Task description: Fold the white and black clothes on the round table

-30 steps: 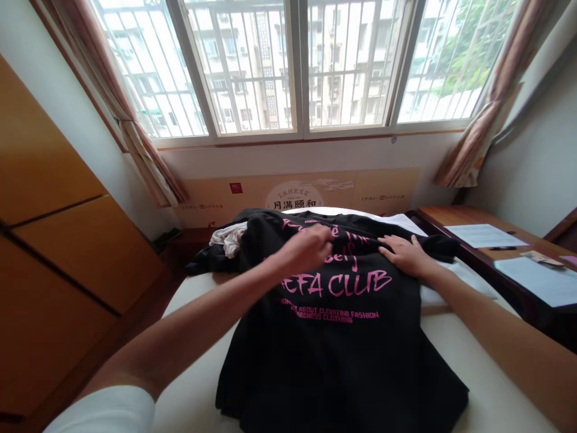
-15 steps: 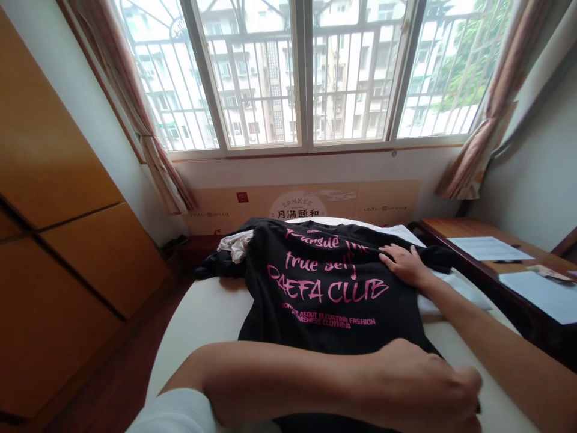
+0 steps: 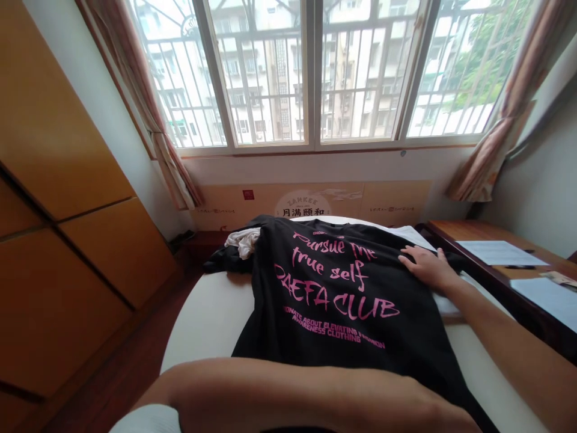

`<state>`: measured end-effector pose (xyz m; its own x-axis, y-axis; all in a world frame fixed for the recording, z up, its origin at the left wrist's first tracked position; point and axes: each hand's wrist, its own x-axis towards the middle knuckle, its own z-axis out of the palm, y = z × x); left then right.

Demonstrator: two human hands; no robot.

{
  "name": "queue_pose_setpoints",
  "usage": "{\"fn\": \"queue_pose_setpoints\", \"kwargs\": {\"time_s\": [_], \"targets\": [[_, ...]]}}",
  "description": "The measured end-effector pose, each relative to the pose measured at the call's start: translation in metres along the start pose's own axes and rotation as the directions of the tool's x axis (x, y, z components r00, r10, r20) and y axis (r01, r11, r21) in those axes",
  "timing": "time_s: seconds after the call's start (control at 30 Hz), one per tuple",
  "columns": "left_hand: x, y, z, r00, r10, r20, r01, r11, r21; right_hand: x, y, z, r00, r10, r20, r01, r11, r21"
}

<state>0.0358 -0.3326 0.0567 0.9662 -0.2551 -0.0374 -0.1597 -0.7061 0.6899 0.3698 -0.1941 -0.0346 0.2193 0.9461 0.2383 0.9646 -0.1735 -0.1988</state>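
Observation:
A black T-shirt (image 3: 342, 313) with pink lettering lies spread over a pale round table (image 3: 211, 313). My right hand (image 3: 426, 266) rests flat on the shirt's far right shoulder, fingers stretched out. My left forearm crosses the bottom of the view over the shirt's near hem. Of my left hand (image 3: 433, 415) only the back shows at the frame's lower edge; its fingers are cut off. A white garment (image 3: 243, 239) and more dark cloth lie bunched at the shirt's far left.
A wooden wardrobe (image 3: 67, 240) fills the left side. A wooden desk (image 3: 496, 264) with papers (image 3: 500, 252) and a pen stands at the right. Barred windows and curtains are behind, with a printed board (image 3: 306, 204) leaning under the sill.
My left hand left the shirt's collar area and swept down and right across the near hem. The shirt's lettering now lies flatter. My right hand stayed on the right shoulder.

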Motion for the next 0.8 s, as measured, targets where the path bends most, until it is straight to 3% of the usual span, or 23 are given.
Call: {"fn": "queue_pose_setpoints", "kwargs": {"time_s": [0.07, 0.17, 0.23, 0.33, 0.4, 0.43, 0.5, 0.67, 0.8], "targets": [[-0.023, 0.001, -0.008, 0.963, -0.123, -0.240, 0.135, 0.990, 0.036, 0.000, -0.001, 0.001, 1.000, -0.006, -0.009, 0.006, 1.000, -0.021], [-0.055, -0.011, -0.020, 0.818, -0.281, -0.502, 0.366, 0.927, 0.078, -0.001, -0.004, 0.000, 1.000, -0.007, 0.001, 0.007, 0.999, -0.037], [-0.073, -0.027, -0.026, 0.706, -0.402, -0.583, 0.555, 0.826, 0.102, -0.002, -0.006, -0.002, 1.000, 0.008, 0.008, -0.007, 0.999, -0.046], [-0.095, -0.053, -0.030, 0.478, -0.606, -0.636, 0.827, 0.554, 0.094, -0.005, -0.008, -0.005, 0.998, 0.048, 0.028, -0.046, 0.997, -0.054], [-0.104, -0.065, -0.027, 0.342, -0.708, -0.617, 0.920, 0.387, 0.067, -0.007, -0.010, -0.007, 0.997, 0.066, 0.031, -0.064, 0.996, -0.058], [-0.107, -0.068, -0.025, 0.302, -0.742, -0.599, 0.940, 0.335, 0.059, -0.008, -0.011, -0.008, 0.997, 0.072, 0.028, -0.071, 0.996, -0.061], [-0.110, -0.071, -0.021, 0.277, -0.776, -0.566, 0.954, 0.295, 0.062, -0.010, -0.013, -0.009, 0.996, 0.085, 0.020, -0.084, 0.994, -0.066], [-0.109, -0.064, -0.019, 0.271, -0.792, -0.548, 0.957, 0.283, 0.065, -0.012, -0.016, -0.010, 0.991, 0.133, 0.014, -0.131, 0.988, -0.079], [-0.108, -0.054, -0.022, 0.230, -0.806, -0.545, 0.968, 0.246, 0.044, -0.012, -0.016, -0.012, 0.978, 0.209, 0.007, -0.208, 0.975, -0.075]]}}
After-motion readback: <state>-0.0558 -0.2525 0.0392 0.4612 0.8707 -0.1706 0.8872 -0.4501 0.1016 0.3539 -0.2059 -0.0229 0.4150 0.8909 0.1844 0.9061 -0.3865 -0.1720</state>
